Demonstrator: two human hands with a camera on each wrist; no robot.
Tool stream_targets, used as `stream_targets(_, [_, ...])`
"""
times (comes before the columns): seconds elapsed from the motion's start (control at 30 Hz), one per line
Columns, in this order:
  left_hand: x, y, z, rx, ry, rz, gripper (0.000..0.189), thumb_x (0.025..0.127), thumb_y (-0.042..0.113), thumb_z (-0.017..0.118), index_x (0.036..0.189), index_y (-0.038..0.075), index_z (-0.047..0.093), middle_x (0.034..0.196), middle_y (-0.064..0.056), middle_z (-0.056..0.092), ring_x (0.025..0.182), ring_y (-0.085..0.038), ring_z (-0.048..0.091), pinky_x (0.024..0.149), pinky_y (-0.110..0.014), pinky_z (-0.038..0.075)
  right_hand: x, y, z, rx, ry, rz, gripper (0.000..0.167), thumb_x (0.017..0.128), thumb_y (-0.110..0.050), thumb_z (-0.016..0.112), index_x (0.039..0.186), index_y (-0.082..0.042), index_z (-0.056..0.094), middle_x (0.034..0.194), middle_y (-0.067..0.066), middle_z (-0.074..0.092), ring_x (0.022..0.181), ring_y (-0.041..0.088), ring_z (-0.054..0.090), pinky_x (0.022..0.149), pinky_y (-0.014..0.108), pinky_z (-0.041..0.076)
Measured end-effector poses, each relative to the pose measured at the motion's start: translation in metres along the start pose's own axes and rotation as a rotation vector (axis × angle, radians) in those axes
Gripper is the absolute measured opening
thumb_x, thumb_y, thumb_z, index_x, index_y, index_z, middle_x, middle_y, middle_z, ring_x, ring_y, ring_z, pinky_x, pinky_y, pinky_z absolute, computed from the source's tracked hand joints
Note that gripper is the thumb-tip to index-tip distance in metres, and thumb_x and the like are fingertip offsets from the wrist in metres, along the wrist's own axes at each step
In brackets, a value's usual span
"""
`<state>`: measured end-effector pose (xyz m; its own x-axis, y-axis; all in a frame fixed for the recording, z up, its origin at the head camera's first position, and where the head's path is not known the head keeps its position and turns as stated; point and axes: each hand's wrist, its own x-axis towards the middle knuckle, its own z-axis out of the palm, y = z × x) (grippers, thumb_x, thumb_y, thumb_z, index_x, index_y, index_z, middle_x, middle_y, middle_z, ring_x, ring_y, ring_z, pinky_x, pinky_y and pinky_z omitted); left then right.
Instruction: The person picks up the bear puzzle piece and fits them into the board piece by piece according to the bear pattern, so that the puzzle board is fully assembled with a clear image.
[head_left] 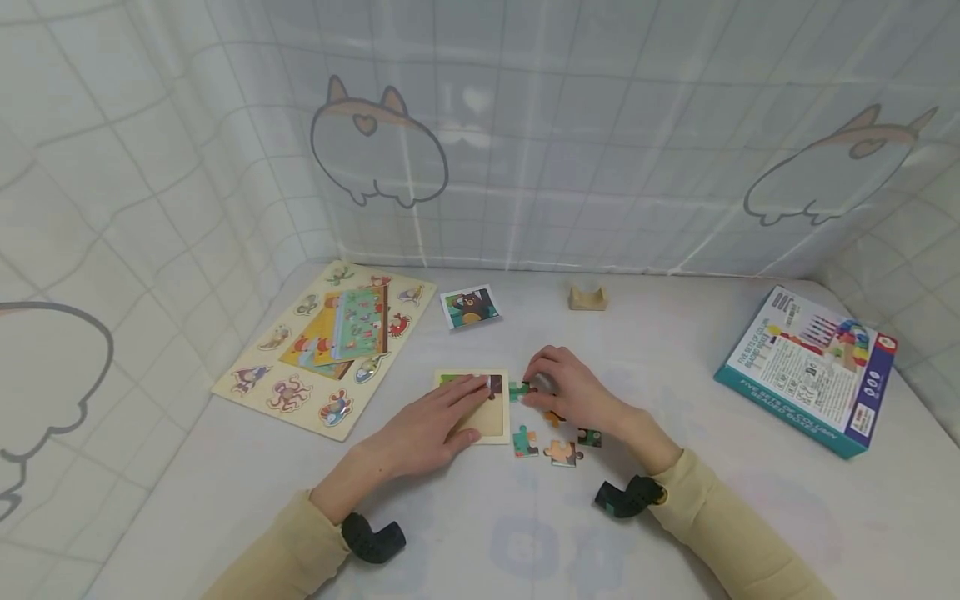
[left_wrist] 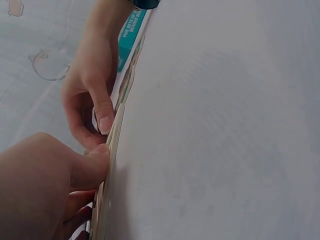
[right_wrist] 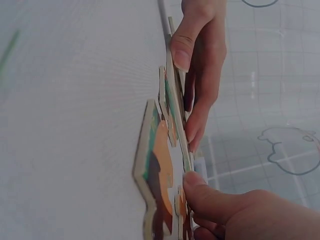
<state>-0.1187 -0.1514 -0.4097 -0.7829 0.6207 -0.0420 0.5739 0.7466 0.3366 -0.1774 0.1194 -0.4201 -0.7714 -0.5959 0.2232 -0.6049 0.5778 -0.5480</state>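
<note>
My left hand (head_left: 429,429) lies over a small wooden puzzle tray (head_left: 505,425), fingers extended across its picture pieces and thumb at the front rim. Part of the tray is hidden under that hand. Just right of the tray, my right hand (head_left: 577,392) pinches a green puzzle piece (head_left: 517,389) between thumb and fingers. Loose pieces lie below the right hand: a green and orange piece (head_left: 524,442), a peach-coloured piece (head_left: 563,452) and a dark green piece (head_left: 589,437). In the right wrist view, a thick-edged loose piece (right_wrist: 159,165) appears close to the camera.
Back left lies a wooden sea-animal board (head_left: 315,408) with picture cards (head_left: 360,325) on it. A bear picture card (head_left: 470,307) and a small notched wooden block (head_left: 588,298) stand farther back. At right sits a teal and white box (head_left: 810,367).
</note>
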Motion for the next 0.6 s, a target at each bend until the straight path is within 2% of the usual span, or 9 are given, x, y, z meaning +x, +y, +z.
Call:
stream_targets(0.23, [0.0014, -0.0003, 0.0036, 0.025, 0.023, 0.002, 0.061, 0.104, 0.038, 0.051, 0.157, 0.013, 0.033, 0.166, -0.001, 0.026, 0.153, -0.022, 0.022, 0.123, -0.042, 0.027, 0.0005, -0.0002, -0.0010, -0.022, -0.003, -0.018, 0.018, 0.090, -0.021, 0.076, 0.102, -0.009, 0.069, 0.112, 0.003, 0.061, 0.102, 0.019, 0.053, 0.091, 0.040, 0.050])
stream_targets(0.37, [0.0022, 0.0010, 0.0049, 0.042, 0.040, 0.001, 0.060, 0.104, 0.038, 0.050, 0.156, 0.014, 0.035, 0.166, -0.005, 0.023, 0.153, -0.026, 0.020, 0.122, -0.044, 0.028, 0.0007, 0.0009, -0.0003, -0.029, -0.009, -0.013, 0.016, 0.090, -0.019, 0.075, 0.101, -0.009, 0.068, 0.112, 0.003, 0.061, 0.101, 0.019, 0.053, 0.090, 0.039, 0.050])
stream_targets(0.47, [0.0018, 0.0023, 0.0050, 0.056, 0.061, -0.007, 0.058, 0.103, 0.038, 0.052, 0.155, 0.015, 0.039, 0.163, -0.010, 0.026, 0.149, -0.030, 0.025, 0.120, -0.046, 0.032, 0.0005, 0.0016, 0.0002, -0.024, -0.013, -0.004, 0.016, 0.090, -0.018, 0.075, 0.101, -0.008, 0.068, 0.112, 0.003, 0.061, 0.101, 0.019, 0.052, 0.090, 0.039, 0.050])
stream_targets(0.6, [0.0002, 0.0027, 0.0052, 0.072, 0.072, -0.031, 0.059, 0.102, 0.042, 0.054, 0.154, 0.018, 0.040, 0.158, -0.011, 0.031, 0.144, -0.028, 0.032, 0.117, -0.045, 0.036, 0.0004, 0.0018, 0.0006, -0.014, -0.014, 0.003, 0.016, 0.090, -0.018, 0.075, 0.101, -0.008, 0.068, 0.112, 0.002, 0.061, 0.102, 0.019, 0.052, 0.091, 0.040, 0.050])
